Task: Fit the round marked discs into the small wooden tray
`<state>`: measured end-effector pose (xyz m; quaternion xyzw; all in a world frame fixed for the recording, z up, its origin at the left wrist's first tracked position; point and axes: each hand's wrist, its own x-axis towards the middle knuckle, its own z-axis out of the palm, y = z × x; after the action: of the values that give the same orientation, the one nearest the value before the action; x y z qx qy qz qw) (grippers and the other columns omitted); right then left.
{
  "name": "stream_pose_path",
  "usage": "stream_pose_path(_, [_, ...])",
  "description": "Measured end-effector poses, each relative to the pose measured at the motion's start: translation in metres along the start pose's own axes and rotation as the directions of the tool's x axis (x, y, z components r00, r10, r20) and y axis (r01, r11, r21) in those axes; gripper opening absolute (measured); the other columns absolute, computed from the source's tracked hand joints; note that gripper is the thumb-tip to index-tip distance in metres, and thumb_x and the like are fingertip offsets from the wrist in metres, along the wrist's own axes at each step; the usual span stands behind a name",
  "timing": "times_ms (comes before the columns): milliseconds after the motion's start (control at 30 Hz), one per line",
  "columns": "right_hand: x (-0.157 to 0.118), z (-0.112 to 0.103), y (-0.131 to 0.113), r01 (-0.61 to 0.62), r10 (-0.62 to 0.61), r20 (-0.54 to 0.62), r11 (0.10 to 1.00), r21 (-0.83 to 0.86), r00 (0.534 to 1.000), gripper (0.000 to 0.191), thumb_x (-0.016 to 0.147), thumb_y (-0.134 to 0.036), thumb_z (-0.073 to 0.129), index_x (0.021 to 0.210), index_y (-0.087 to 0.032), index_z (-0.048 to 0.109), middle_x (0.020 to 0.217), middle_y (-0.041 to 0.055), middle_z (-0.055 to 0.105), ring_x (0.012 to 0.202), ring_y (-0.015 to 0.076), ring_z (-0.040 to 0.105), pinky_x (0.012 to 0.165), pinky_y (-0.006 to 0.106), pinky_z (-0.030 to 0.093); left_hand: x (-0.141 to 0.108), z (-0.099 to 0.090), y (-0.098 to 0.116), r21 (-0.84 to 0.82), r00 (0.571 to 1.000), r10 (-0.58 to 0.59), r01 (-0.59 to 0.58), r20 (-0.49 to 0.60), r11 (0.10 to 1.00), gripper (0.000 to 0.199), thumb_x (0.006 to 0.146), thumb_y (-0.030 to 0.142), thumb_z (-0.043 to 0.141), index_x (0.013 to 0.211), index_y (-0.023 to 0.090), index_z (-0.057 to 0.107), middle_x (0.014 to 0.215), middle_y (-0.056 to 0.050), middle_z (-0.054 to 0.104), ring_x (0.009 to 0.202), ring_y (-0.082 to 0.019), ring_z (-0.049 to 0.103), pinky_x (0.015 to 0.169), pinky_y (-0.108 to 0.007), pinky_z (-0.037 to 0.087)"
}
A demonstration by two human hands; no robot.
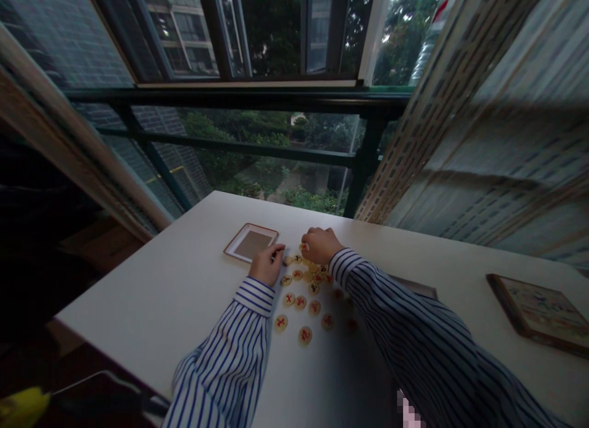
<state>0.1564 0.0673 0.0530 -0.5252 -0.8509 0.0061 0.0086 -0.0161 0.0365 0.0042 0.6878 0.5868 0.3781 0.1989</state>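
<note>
At the far end of the scattered discs, your right hand reaches down with its fingers bent close together. One red-marked disc shows right at the fingertips; whether you have it pinched or only touch it, you cannot tell from this view. Your left hand is part open, fingers loosely bent towards the right; nothing shows in its grasp, though its palm is hidden. Its fingertips are just beside a disc seen in shade.

Around your hands the discs lie on the table, some marked red, some black. Nearest you they are mostly spread out; under your right hand they crowd together, and some seem to overlap. For that crowd, a light pinch on the rim of a single disc should serve best, with the other fingers tucked up so neighbours are not knocked. Keep your right cuff raised, since it hangs close to several discs.

Beyond your left hand is a shallow tray. Partly behind your right sleeve sits a flat grey thing, and farther right a patterned box. Past the table stand a dark rail and a window.
</note>
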Motion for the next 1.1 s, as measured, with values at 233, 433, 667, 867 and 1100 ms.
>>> stream_pose_path(233, [0.004, -0.001, -0.003, -0.019, 0.022, 0.087, 0.999, -0.031, 0.996, 0.03, 0.073, -0.031, 0.049, 0.095, -0.018, 0.064, 0.102, 0.0142, 0.06, 0.095, 0.027, 0.053, 0.078, 0.043, 0.038, -0.001, 0.006, -0.008, 0.198, 0.962, 0.235, -0.259, 0.139, 0.945, 0.025, 0.074, 0.013, 0.052, 0.096, 0.016, 0.064, 0.095, -0.008, 0.068, 0.088, -0.019, 0.061, 0.082, -0.034, 0.047])
stream_pose_path(433, [0.004, -0.002, -0.001, -0.031, 0.033, 0.133, 0.999, -0.019, 0.991, 0.031, 0.077, -0.033, 0.044, 0.097, -0.02, 0.064, 0.104, 0.013, 0.059, 0.097, 0.0255, 0.054, 0.079, 0.041, 0.038, 0.001, 0.007, -0.008, 0.267, 0.938, 0.24, -0.305, 0.248, 0.914, 0.02, 0.077, 0.016, 0.051, 0.092, 0.017, 0.064, 0.095, -0.008, 0.068, 0.089, -0.02, 0.06, 0.082, -0.032, 0.044])
stream_pose_path(667, [0.003, -0.001, 0.005, -0.041, 0.038, 0.108, 0.999, 0.031, 0.993, 0.039, 0.081, -0.042, 0.039, 0.106, -0.024, 0.061, 0.109, 0.0117, 0.059, 0.099, 0.0262, 0.053, 0.08, 0.042, 0.038, 0.001, 0.007, -0.007, 0.253, 0.928, 0.253, -0.323, 0.273, 0.912, 0.019, 0.078, 0.016, 0.049, 0.088, 0.017, 0.065, 0.088, -0.007, 0.068, 0.084, -0.02, 0.059, 0.078, -0.032, 0.044])
stream_pose_path(867, [-0.001, -0.003, 0.013, -0.065, 0.062, 0.031, 0.995, 0.081, 0.998, 0.042, 0.08, -0.045, 0.041, 0.112, -0.022, 0.057, 0.112, 0.0107, 0.057, 0.101, 0.0263, 0.052, 0.081, 0.04, 0.038, 0.001, 0.009, -0.011, 0.171, 0.954, 0.241, -0.272, 0.178, 0.947, 0.02, 0.075, 0.018, 0.053, 0.09, 0.015, 0.066, 0.091, -0.01, 0.068, 0.087, -0.021, 0.06, 0.081, -0.035, 0.045])
stream_pose_path(1100, [-0.008, -0.008, 0.019, -0.059, 0.068, -0.064, 0.99, 0.129, 0.996, 0.037, 0.084, -0.04, 0.039, 0.111, -0.022, 0.057, 0.109, 0.0081, 0.059, 0.097, 0.0223, 0.053, 0.079, 0.034, 0.038, 0.0, -0.001, -0.004, -0.301, 0.997, -0.071, 0.079, 0.037, 0.95, 0.026, 0.068, 0.032, 0.063, 0.087, 0.016, 0.069, 0.086, -0.008, 0.069, 0.073, -0.018, 0.061, 0.067, -0.03, 0.048])
